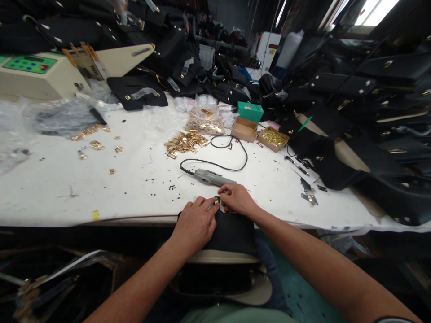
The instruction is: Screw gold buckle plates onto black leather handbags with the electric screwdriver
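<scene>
A black bag (233, 234) lies at the table's front edge, its flap on the tabletop and its pale-lined opening towards me. My left hand (197, 222) rests on the flap, fingers laid forward over it and their tips beside a small metal plate (217, 200). On the other side of that plate, my right hand (237, 199) has thumb and fingers pinched together. Whatever is between them is too small to make out. Just beyond the hands lies a grey electric screwdriver (213, 178) with a black cord (246, 157), touched by neither hand.
Gold metal fittings (185, 142) are heaped mid-table before a plastic bag of fittings (205, 121). Small gold parts fill a cardboard box (273, 138); a green box (249, 111) stands behind. Black bags (393, 166) crowd the right. A beige machine (43, 76) stands at back left.
</scene>
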Motion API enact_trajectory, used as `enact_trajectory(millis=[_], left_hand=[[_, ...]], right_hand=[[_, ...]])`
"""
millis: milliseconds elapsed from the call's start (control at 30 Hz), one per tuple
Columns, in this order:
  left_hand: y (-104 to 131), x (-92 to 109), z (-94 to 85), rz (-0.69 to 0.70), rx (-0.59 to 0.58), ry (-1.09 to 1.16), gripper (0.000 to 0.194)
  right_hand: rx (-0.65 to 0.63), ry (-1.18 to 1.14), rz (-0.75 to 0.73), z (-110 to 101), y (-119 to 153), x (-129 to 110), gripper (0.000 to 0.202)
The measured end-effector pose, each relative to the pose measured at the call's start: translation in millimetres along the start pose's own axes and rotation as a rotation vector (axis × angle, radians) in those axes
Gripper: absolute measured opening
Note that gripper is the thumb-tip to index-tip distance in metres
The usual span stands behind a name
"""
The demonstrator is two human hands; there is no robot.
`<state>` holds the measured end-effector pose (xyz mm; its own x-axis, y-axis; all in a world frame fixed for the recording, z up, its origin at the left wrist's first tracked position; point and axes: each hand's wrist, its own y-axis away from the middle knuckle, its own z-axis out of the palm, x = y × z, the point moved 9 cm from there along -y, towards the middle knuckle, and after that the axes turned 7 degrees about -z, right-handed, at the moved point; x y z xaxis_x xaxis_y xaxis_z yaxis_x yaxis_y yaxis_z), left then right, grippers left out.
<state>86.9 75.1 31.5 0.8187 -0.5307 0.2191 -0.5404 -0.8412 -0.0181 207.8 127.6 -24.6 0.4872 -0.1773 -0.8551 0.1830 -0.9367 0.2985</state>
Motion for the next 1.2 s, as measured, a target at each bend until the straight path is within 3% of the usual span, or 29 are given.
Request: enact_trajectory(millis=[133,500,667,967,1200], left_hand=[[-1,-1,0.0,0.002,0.002,0.018,0.038],[1,-12,-0.3,0.038,0.074,0.21,0.031],[-2,-11,0.9,0.057,0.035,0.177,0.027],[-4,-1,-2.6,0.106,-0.026,0.038,0.027],[-8,-9,0.5,0.084,-0.025,0.138,0.023]], right_hand=[[-0.051,0.09,-0.067,0,3,-9,0.015],[-0.063,0.25,-0.137,-4,2,-19,0.017],[-0.111,0.206,-0.107,-3,2,-16,0.02],[-0.08,0.262,-0.116,-4,2,-20,0.021],[-0.063,0.319,-0.119,-5,1,-23,0.019]])
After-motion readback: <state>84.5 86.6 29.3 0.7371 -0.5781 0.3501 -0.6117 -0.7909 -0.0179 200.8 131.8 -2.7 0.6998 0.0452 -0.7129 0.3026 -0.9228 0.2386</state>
